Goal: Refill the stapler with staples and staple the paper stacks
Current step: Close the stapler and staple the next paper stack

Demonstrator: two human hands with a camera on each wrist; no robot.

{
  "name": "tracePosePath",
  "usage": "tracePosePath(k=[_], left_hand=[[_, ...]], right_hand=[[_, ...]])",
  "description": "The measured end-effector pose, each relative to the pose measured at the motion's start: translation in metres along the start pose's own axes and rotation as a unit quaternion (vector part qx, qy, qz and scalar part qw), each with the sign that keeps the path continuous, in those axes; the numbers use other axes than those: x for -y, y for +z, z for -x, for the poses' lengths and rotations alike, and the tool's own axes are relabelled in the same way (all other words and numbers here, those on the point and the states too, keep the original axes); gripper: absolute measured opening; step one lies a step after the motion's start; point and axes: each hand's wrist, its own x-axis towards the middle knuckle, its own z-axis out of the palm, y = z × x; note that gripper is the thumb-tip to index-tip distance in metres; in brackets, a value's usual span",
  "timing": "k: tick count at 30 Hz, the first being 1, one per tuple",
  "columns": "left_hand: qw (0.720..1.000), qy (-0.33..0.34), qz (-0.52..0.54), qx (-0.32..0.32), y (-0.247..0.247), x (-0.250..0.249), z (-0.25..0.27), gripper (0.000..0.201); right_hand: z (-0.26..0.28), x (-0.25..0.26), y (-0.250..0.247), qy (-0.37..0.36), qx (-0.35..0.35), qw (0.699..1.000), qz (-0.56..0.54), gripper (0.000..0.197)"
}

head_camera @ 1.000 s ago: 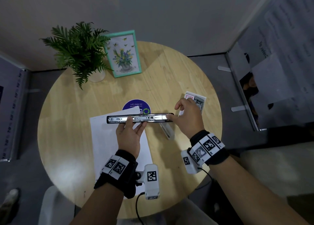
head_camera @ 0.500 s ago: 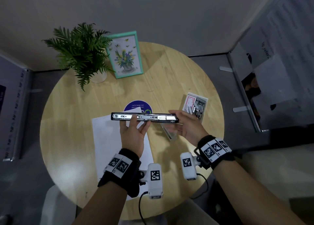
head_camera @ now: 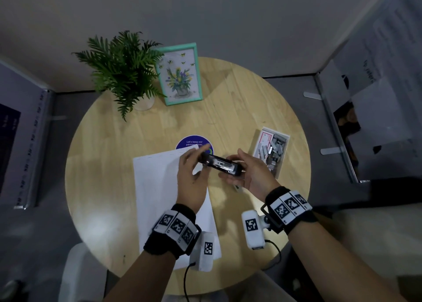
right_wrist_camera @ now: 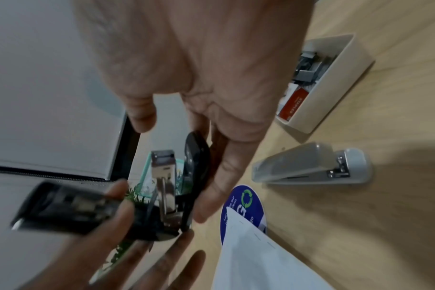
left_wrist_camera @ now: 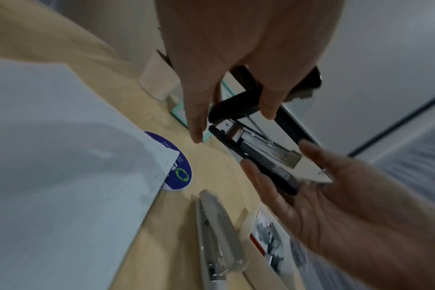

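Both hands hold a black stapler (head_camera: 219, 163) above the table's middle, and its lid is swung partly away from the base. My left hand (head_camera: 193, 162) grips the lid (left_wrist_camera: 236, 104) from the left. My right hand (head_camera: 239, 171) cups and grips the base (right_wrist_camera: 196, 166) from the right. The metal staple channel (left_wrist_camera: 268, 151) lies exposed between them. A white paper stack (head_camera: 159, 187) lies under my left hand. An open box of staples (head_camera: 271, 151) sits to the right.
A grey stapler (right_wrist_camera: 311, 166) lies on the round wooden table (head_camera: 239, 110) beneath my right hand. A blue round sticker (head_camera: 194, 142) peeks out past the paper's far corner. A potted fern (head_camera: 123, 73) and a framed picture (head_camera: 180, 73) stand at the back.
The black stapler was spread out flat and long; now it is folded shorter and turned. My right hand left the staple box and came under the stapler's base.
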Motion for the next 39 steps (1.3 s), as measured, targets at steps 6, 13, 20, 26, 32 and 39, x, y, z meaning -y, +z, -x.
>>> tracePosePath(k=[6, 13, 20, 26, 32, 39], left_hand=[[0.982, 0.030, -0.124, 0.136, -0.008, 0.014, 0.005, 0.057], [0.966, -0.014, -0.155, 0.208, -0.038, 0.014, -0.030, 0.060], [0.652, 0.125, -0.623, 0.414, -0.035, 0.038, -0.103, 0.072], [0.459, 0.228, -0.722, 0.464, -0.030, 0.047, -0.120, 0.072], [0.434, 0.246, -0.708, 0.499, -0.059, 0.038, -0.116, 0.038], [0.650, 0.101, -0.582, 0.478, -0.125, 0.012, -0.082, 0.027]], right_hand=[[0.000, -0.020, 0.007, 0.048, 0.073, 0.987, 0.137, 0.071], [0.005, -0.059, 0.014, 0.048, -0.003, 0.986, 0.161, 0.032], [0.007, -0.104, 0.043, 0.040, -0.129, 0.985, 0.103, 0.024], [-0.007, -0.145, 0.049, 0.014, -0.218, 0.965, 0.148, 0.032], [-0.010, -0.147, 0.050, -0.011, -0.259, 0.959, 0.117, 0.034], [0.006, -0.115, 0.075, -0.072, -0.270, 0.960, 0.007, 0.023]])
